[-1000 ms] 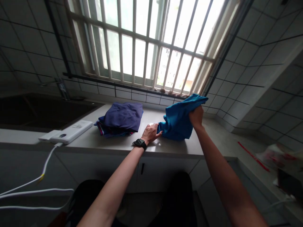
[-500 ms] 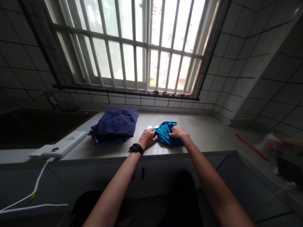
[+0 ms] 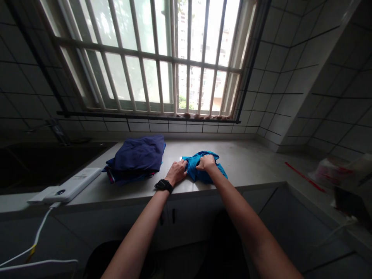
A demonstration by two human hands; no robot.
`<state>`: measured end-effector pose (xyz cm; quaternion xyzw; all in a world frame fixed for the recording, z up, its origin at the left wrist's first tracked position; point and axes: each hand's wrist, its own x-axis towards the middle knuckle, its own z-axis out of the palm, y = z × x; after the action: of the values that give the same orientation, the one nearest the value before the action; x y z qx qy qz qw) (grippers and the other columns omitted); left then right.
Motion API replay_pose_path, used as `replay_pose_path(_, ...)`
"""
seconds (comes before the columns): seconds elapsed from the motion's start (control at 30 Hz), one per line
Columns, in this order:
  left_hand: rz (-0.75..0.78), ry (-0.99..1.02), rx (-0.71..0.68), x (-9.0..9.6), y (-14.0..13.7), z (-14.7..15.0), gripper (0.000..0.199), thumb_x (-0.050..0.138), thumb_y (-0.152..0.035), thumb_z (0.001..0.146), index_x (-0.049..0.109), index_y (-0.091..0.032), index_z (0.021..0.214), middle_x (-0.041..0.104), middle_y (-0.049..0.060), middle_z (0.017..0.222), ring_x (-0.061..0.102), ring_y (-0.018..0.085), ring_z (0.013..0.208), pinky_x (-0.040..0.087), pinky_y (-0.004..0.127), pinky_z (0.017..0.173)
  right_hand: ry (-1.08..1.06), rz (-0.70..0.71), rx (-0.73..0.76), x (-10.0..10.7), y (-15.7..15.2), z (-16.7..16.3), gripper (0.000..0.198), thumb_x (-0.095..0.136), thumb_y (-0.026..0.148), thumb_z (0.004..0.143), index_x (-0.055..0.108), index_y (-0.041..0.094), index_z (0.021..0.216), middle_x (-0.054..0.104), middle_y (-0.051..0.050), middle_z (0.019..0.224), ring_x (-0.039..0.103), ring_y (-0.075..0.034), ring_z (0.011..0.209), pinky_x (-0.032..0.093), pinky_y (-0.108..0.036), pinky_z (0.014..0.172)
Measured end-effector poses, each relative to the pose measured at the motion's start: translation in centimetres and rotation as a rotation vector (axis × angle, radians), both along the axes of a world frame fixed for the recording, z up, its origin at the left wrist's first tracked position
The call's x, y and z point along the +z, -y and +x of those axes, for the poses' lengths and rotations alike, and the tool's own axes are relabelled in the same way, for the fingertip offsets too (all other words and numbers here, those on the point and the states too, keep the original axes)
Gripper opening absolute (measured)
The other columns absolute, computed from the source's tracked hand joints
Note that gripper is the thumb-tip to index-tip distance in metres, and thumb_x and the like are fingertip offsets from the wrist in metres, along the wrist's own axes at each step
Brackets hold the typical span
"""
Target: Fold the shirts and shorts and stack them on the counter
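A crumpled bright blue cloth garment (image 3: 205, 176) lies bunched on the pale counter (image 3: 247, 162); its exact kind does not show. At its left end, my left hand (image 3: 176, 171) grips the edge with bent fingers, a black watch (image 3: 164, 186) on the wrist. My right hand (image 3: 207, 162) is closed over the upper middle of the same cloth, fingers curled into the folds. To the left sits a stack of folded clothes (image 3: 136, 155), dark purple-blue on top, with blue and red edges peeking out below.
A white power bank (image 3: 78, 184) with a white cable (image 3: 43, 224) lies near the front edge at left. Behind it are a dark sink (image 3: 17, 166) and a tap (image 3: 58, 131). At right are a red strip (image 3: 305, 177) and a plastic bag (image 3: 331, 170). A barred window (image 3: 157, 58) is ahead.
My right hand has moved left over the blue cloth, closer to my left hand, and the folds have shifted. The camera view has turned slightly.
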<state>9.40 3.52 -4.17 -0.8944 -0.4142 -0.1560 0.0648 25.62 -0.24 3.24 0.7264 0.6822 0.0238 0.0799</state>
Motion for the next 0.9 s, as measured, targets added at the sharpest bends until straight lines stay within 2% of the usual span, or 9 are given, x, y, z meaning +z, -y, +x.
replay_pose_path(0.1,-0.009,0.008,-0.003,-0.01,0.03,0.07,0.02,0.051,-0.021,0.097,0.065,-0.017,0.111,0.073,0.014,0.113,0.07,0.027,0.103,0.05,0.04,0.097,-0.011,0.006,-0.01,-0.03,0.06,0.04,0.043,0.063,0.027,0.089,0.077,-0.001,0.119,0.072,-0.034,0.123,0.072,-0.042,0.116,0.059,-0.048,0.095)
replay_pose_path(0.33,-0.035,0.011,-0.003,-0.12,-0.06,0.14,0.022,0.051,-0.02,0.097,0.064,-0.015,0.114,0.072,0.016,0.114,0.07,0.029,0.105,0.049,0.041,0.099,0.053,-0.032,-0.01,0.43,0.51,-0.19,0.047,0.056,0.034,0.095,0.077,0.001,0.121,0.071,-0.032,0.126,0.072,-0.04,0.117,0.06,-0.046,0.094)
replay_pose_path(0.9,-0.03,0.023,-0.012,-0.23,-0.15,0.01,0.024,0.05,-0.019,0.096,0.065,-0.014,0.115,0.072,0.015,0.112,0.07,0.028,0.105,0.048,0.04,0.099,0.056,-0.03,-0.012,0.34,0.56,-0.36,0.048,0.056,0.034,0.095,0.076,0.0,0.123,0.071,-0.031,0.126,0.072,-0.04,0.117,0.061,-0.047,0.094)
